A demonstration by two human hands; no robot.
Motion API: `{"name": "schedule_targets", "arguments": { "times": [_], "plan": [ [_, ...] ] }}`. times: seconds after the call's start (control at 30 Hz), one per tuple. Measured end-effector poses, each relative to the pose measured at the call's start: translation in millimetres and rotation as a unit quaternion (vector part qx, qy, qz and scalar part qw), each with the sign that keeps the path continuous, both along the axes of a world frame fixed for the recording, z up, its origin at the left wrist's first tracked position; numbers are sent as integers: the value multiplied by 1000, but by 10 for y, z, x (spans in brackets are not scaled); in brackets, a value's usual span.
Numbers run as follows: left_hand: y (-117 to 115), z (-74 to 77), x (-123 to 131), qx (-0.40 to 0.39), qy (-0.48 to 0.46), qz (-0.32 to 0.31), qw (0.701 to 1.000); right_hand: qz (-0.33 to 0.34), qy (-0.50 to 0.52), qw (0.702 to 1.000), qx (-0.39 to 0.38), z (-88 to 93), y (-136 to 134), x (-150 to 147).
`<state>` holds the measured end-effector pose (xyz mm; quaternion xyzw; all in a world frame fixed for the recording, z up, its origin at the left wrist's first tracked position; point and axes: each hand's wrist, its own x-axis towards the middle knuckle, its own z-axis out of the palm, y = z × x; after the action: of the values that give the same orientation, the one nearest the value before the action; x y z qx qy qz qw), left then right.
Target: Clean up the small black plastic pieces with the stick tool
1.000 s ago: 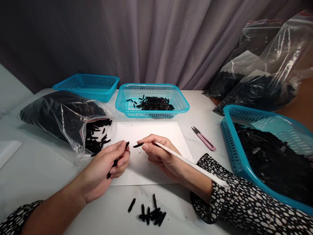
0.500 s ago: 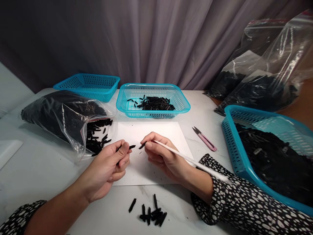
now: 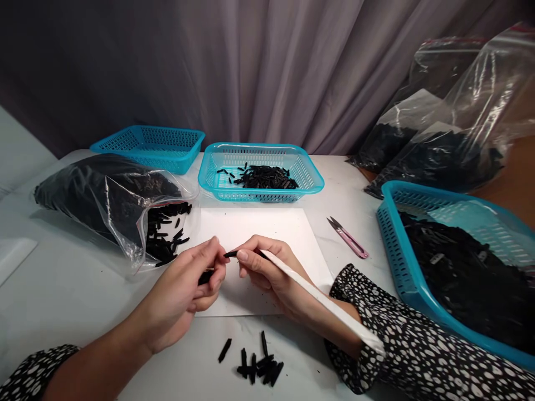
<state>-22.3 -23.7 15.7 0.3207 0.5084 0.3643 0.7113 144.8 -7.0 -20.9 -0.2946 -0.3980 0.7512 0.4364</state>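
Black piece (image 3: 230, 254) between hands (image 3: 181, 289) (image 3: 276, 267), long axis running left-to-right

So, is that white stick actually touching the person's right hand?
Touching: the head view shows the white stick lying across the right hand, between thumb and forefinger.

Looks forward and down from the wearer's head, above the near side of the desk (image 3: 307, 356), close enough to show left grip (image 3: 196, 278) and right grip (image 3: 271, 267) large at mid-scene. Faces the grey curtain (image 3: 251, 67) behind the far edge, wide enough to span the plastic bag (image 3: 100, 189) at left and the blue basket (image 3: 395, 256) at right.
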Motion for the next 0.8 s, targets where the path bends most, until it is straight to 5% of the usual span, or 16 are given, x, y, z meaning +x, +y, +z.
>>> {"name": "schedule_targets", "arguments": {
  "times": [0.13,0.8],
  "plan": [
    [19,39,-15,-9,1,33,999,-20,-13,1000,10,-34,35,36],
    [33,-14,-53,47,71,-3,996,-43,-30,997,48,-30,79,55]
  ]
}}
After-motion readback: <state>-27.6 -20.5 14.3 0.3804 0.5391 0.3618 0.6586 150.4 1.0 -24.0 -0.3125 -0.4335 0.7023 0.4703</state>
